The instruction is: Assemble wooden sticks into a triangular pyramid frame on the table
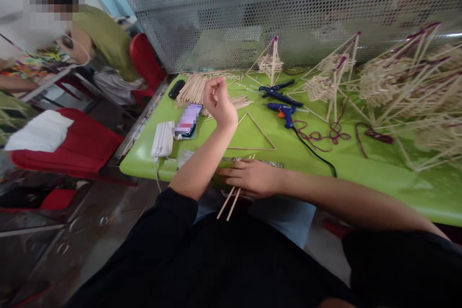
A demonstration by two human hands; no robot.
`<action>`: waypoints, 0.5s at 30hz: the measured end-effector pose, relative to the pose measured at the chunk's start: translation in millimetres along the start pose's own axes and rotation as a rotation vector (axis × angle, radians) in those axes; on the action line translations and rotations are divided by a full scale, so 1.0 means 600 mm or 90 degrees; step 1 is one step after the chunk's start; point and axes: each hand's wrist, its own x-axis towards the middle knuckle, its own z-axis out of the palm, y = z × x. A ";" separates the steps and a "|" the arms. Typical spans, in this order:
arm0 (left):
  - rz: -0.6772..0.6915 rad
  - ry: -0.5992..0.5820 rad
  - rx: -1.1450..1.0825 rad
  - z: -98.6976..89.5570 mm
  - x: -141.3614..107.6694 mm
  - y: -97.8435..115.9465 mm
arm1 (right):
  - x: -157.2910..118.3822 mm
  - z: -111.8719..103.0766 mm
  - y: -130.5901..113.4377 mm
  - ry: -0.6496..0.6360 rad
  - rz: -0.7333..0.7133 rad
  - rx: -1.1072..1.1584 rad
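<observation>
My left hand (221, 106) is raised over the table beside the stick bundle, wrist bent and fingers curled inward. Whether something small sits in those fingers cannot be made out. Close to my body, at the table's front edge, my right hand (252, 177) is closed over two thin wooden sticks (228, 206), whose lower ends stick out towards my lap. Beyond it, a triangle of wooden sticks (252, 147) lies flat on the table. A pile of loose sticks (197, 87) lies behind my left hand. A patterned strip (276, 164) shows partly under my right hand.
A blue glue gun (285, 111) and dark blue pliers (279, 92) lie on the green table (368, 187). Several stick structures (332, 82) stand right, near purple cord (335, 134). A phone (189, 118) and white case (162, 139) lie left. Another person (104, 38) sits far left.
</observation>
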 end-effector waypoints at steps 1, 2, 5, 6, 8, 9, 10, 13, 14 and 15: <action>0.002 0.006 0.005 0.002 -0.003 0.009 | 0.001 0.001 0.001 -0.009 0.002 0.005; 0.013 0.011 0.006 0.003 -0.004 0.019 | 0.003 0.002 0.002 -0.015 0.004 0.011; 0.100 0.031 -0.046 0.006 0.002 0.048 | 0.008 -0.001 0.005 -0.030 0.007 0.024; 0.132 0.038 -0.074 0.009 0.006 0.057 | 0.009 -0.002 0.006 -0.037 0.005 0.027; 0.184 0.051 -0.113 0.016 0.012 0.076 | 0.013 -0.005 0.007 -0.053 -0.001 0.028; 0.204 0.057 -0.122 0.017 0.014 0.088 | 0.014 -0.006 0.006 -0.056 -0.002 0.028; 0.219 0.059 -0.124 0.016 0.016 0.104 | 0.015 -0.007 0.006 -0.058 0.000 0.028; 0.223 0.012 -0.115 -0.021 0.027 0.179 | 0.016 -0.009 0.005 -0.062 0.024 0.031; 0.207 -0.020 -0.096 -0.046 0.033 0.213 | 0.015 -0.008 0.006 -0.064 0.032 0.032; 0.193 -0.048 -0.060 -0.076 0.040 0.249 | 0.014 -0.007 0.006 -0.065 0.039 0.034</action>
